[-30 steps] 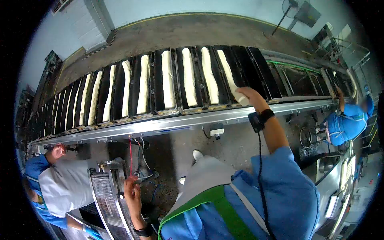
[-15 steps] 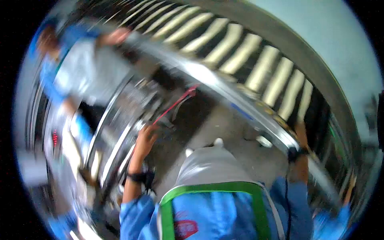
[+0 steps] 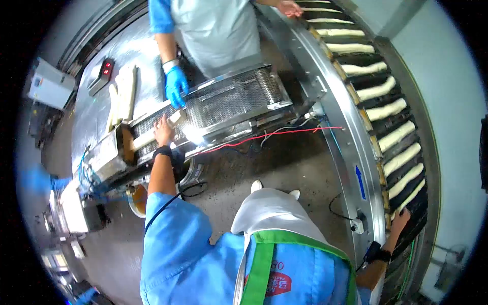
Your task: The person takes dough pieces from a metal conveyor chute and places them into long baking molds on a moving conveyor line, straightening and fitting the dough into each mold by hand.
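My left hand (image 3: 162,131) is closed over a pale dough roll (image 3: 145,139) lying on the mesh conveyor (image 3: 229,104), beside its metal housing. On the far right, my right hand (image 3: 400,219) has its fingers curled at the near end of a dough strip (image 3: 413,194) lying in a dark tray. More dough strips (image 3: 397,136) lie one per tray along the long line. A co-worker's blue-gloved hand (image 3: 176,85) hangs over the conveyor, close to the roll's far end.
Several dough rolls (image 3: 126,94) lie on the steel table (image 3: 94,119) near a red digital display (image 3: 105,68). The co-worker's bare hand (image 3: 290,8) is by the tray line's metal rail (image 3: 351,147). A red cord (image 3: 274,133) crosses above the floor; a bucket (image 3: 138,201) stands below the conveyor.
The view has turned toward the conveyor and table. My left hand has moved from beside the conveyor onto the dough roll. My right hand remains at the near end of a strip in the trays.
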A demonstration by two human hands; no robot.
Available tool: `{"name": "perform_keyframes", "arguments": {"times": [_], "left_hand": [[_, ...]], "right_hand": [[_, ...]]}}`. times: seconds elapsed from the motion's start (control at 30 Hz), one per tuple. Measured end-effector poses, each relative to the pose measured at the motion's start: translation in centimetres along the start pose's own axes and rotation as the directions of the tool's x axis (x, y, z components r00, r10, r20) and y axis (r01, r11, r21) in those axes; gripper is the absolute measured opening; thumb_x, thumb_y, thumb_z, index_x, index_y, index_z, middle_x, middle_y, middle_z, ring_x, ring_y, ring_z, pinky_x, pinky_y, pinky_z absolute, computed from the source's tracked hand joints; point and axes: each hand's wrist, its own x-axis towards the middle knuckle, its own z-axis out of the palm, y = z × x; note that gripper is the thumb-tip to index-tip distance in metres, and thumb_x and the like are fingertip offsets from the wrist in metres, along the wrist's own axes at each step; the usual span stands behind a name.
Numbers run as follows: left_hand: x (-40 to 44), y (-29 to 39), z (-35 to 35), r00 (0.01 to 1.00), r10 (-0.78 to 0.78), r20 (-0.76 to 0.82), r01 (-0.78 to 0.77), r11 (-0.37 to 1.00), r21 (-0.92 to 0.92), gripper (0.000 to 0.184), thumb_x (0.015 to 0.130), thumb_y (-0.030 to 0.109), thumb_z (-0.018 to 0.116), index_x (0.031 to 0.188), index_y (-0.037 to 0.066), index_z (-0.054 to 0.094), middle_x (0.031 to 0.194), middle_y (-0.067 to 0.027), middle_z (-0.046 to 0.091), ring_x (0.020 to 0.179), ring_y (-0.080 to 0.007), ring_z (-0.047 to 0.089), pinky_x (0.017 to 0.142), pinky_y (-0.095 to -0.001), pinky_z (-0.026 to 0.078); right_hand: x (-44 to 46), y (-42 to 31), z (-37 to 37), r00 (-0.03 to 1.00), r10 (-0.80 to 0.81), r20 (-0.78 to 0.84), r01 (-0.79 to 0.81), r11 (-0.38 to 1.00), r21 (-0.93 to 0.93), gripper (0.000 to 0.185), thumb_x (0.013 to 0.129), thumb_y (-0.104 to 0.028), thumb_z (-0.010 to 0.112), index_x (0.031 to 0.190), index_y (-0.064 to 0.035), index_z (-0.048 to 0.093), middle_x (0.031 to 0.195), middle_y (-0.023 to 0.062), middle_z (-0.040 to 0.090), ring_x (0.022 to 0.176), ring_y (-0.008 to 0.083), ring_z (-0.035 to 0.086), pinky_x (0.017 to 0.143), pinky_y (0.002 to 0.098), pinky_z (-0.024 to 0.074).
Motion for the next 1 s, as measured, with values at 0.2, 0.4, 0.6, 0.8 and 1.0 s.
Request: {"name": "perform_keyframes", "arguments": {"times": [0.2,0.4,0.6,0.8,1.0], "left_hand": [[1.9,2.3,-0.6,0.923,0.383,-0.044,-0.369,0.910,0.189,0.026,0.062,0.019,0.053,0.087,0.011,0.055,0.098,-0.0148,0.052,0.089,-0.0333,0.047,0.078,-0.0433,0.036],[-3.1,2.9,-11.0,0.683,0.670,-0.290,-0.729,0.601,-0.328,0.028,0.063,0.004,0.055,0.091,0.003,0.052,0.088,-0.0141,0.049,0.082,-0.0289,0.047,0.069,-0.0357,0.037],[-16.9,16.7,-26.9,0.411,0.801,-0.436,-0.901,0.283,-0.329,0.034,0.055,0.003,0.060,0.087,0.000,0.050,0.086,-0.0123,0.047,0.084,-0.0279,0.046,0.075,-0.0335,0.036],[-28.2,33.2,-26.2,-0.107,0.760,-0.641,-0.956,-0.256,-0.145,0.038,0.061,-0.001,0.056,0.098,0.004,0.053,0.102,-0.0156,0.048,0.096,-0.0286,0.047,0.081,-0.0357,0.037],[-34.5,42.0,-24.1,-0.322,0.760,-0.564,-0.793,-0.542,-0.278,0.039,0.064,0.000,0.057,0.101,0.011,0.053,0.116,-0.0128,0.041,0.103,-0.0297,0.042,0.085,-0.0379,0.035]], "right_hand": [[2.1,-9.8,2.5,0.972,-0.236,0.006,0.216,0.897,0.385,0.026,0.076,-0.012,0.052,0.099,-0.0003,0.050,0.098,0.0095,0.052,0.086,0.0235,0.049,0.076,0.0301,0.0391],[-2.7,-31.3,2.3,0.366,-0.719,0.590,-0.692,0.214,0.690,0.035,0.082,-0.030,0.049,0.102,-0.0025,0.049,0.093,0.0107,0.057,0.084,0.0183,0.057,0.069,0.0284,0.0477],[-6.4,-44.6,-1.9,0.037,-0.948,0.316,-0.930,0.083,0.359,0.055,0.080,-0.054,0.034,0.096,-0.0035,0.048,0.088,0.0110,0.057,0.082,0.0202,0.057,0.067,0.0332,0.0485],[-0.6,-33.9,-11.6,0.902,-0.406,0.148,-0.372,-0.557,0.742,0.057,0.081,-0.021,0.049,0.127,-0.0116,0.019,0.105,0.0073,0.047,0.078,0.0140,0.052,0.066,0.0236,0.0450],[7.5,-15.5,-13.3,0.954,-0.105,-0.281,0.210,-0.439,0.874,0.079,0.068,-0.010,0.054,0.128,-0.0274,0.006,0.121,0.0147,0.035,0.063,0.0249,0.054,0.052,0.0354,0.0511]]}}
